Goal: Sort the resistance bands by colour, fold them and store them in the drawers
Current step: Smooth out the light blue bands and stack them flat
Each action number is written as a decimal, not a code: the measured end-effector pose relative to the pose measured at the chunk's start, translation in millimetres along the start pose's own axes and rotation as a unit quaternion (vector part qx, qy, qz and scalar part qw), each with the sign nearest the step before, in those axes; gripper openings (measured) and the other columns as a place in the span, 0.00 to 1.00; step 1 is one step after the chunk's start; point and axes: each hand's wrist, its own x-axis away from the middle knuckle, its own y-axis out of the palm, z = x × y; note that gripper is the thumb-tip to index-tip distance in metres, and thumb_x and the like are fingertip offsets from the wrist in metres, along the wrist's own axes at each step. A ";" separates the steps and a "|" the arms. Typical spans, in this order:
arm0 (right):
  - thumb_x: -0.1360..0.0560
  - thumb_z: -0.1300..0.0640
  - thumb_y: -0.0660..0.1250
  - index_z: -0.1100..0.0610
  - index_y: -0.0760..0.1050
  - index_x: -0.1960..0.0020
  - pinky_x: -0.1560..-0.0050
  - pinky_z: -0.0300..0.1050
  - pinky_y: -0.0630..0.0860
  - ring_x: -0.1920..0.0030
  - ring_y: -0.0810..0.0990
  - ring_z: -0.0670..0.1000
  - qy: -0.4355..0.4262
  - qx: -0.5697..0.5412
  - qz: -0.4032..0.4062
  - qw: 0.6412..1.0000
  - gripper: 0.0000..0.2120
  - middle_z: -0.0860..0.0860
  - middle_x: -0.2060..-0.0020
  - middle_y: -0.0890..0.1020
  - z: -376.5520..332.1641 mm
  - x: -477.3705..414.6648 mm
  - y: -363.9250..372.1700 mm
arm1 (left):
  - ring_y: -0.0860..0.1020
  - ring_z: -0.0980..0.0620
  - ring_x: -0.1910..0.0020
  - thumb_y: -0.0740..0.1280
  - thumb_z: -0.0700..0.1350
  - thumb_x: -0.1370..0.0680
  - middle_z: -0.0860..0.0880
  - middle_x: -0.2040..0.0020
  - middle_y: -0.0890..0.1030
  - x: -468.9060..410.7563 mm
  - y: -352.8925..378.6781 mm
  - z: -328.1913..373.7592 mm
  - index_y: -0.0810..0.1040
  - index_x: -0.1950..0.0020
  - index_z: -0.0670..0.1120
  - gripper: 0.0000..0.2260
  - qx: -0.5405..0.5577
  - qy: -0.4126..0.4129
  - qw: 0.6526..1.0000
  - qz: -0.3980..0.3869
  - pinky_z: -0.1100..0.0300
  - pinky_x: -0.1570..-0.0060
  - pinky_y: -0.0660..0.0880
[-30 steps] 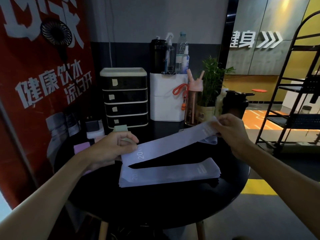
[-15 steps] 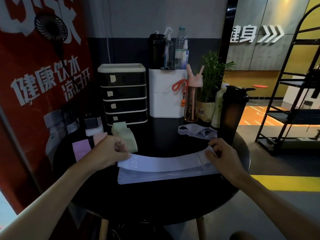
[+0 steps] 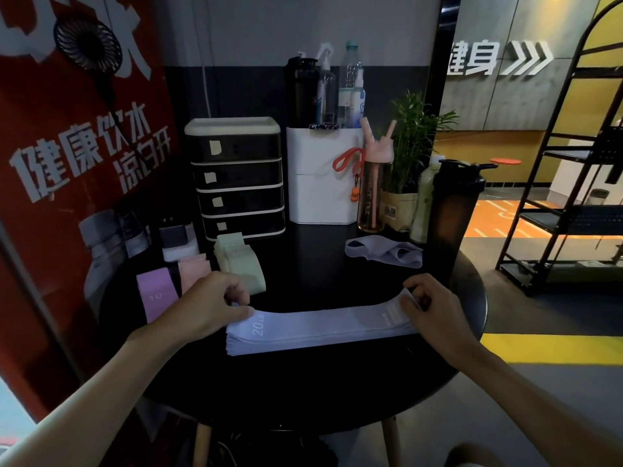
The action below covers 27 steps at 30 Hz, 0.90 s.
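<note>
Purple band (image 3: 156, 294) flat by the tabletop's (image 3: 303, 392) left edge, pink bands (image 3: 194, 269) just beside it, folded green bands (image 3: 241, 264) next along. Black drawers (image 3: 237, 178) at the back edge, all closed. Left hand (image 3: 209, 303) pinching the left end of the top lilac band (image 3: 323, 315) on a flat stack (image 3: 303, 343) near the front edge. Right hand (image 3: 429, 310) pinching its right end, hands well apart. Loose lilac band (image 3: 384, 252) crumpled toward the back right.

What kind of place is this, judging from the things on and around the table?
Most likely a gym: lilac resistance bands marked 20 LB lie stacked on the round table, a dark shaker bottle stands behind them, and the wall sign seems to read fitness in Chinese.
</note>
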 end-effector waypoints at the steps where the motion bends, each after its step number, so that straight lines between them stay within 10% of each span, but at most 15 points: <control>1: 0.24 0.64 0.68 0.56 0.75 0.50 0.64 0.37 0.68 0.68 0.71 0.45 -0.003 0.003 0.001 1.000 0.06 0.48 0.70 0.71 0.4 0.2 0.1 | 0.74 0.63 0.70 0.77 0.42 0.27 0.52 0.65 0.80 0.5 0.3 -0.2 0.80 0.61 0.47 0.07 -0.002 0.002 1.000 -0.001 0.66 0.64 0.71; 8: 0.27 0.63 0.70 0.54 0.76 0.48 0.51 0.45 0.71 0.53 0.74 0.50 -0.049 0.028 0.016 0.998 0.09 0.49 0.53 0.72 9.6 -1.9 2.9 | 0.74 0.66 0.57 0.75 0.59 0.30 0.54 0.51 0.75 6.3 0.6 4.9 0.80 0.55 0.55 0.11 -0.040 0.039 0.998 -0.029 0.67 0.56 0.69; 11: 0.30 0.45 0.66 0.52 0.79 0.46 0.43 0.50 0.70 0.42 0.70 0.52 -0.099 0.064 -0.043 0.992 0.17 0.46 0.46 0.74 12.6 -2.4 -0.5 | 0.72 0.64 0.43 0.70 0.71 0.36 0.59 0.44 0.74 10.3 2.6 5.0 0.79 0.49 0.60 0.22 -0.042 0.069 0.992 -0.093 0.61 0.41 0.70; 16: 0.34 0.30 0.64 0.40 0.78 0.44 0.35 0.55 0.67 0.35 0.66 0.48 -0.101 0.087 -0.137 0.982 0.23 0.39 0.40 0.73 20.7 -1.7 -0.4 | 0.75 0.64 0.41 0.71 0.73 0.37 0.64 0.44 0.78 12.5 14.7 -0.9 0.79 0.47 0.62 0.25 -0.026 0.089 0.990 -0.104 0.58 0.38 0.72; 27: 0.37 0.32 0.68 0.40 0.78 0.50 0.34 0.51 0.68 0.35 0.68 0.48 -0.115 0.060 -0.160 0.979 0.20 0.38 0.38 0.71 18.4 -2.8 -1.3 | 0.78 0.63 0.44 0.73 0.67 0.36 0.61 0.48 0.81 11.6 23.0 -5.3 0.82 0.51 0.60 0.19 0.017 0.079 0.994 -0.071 0.60 0.42 0.75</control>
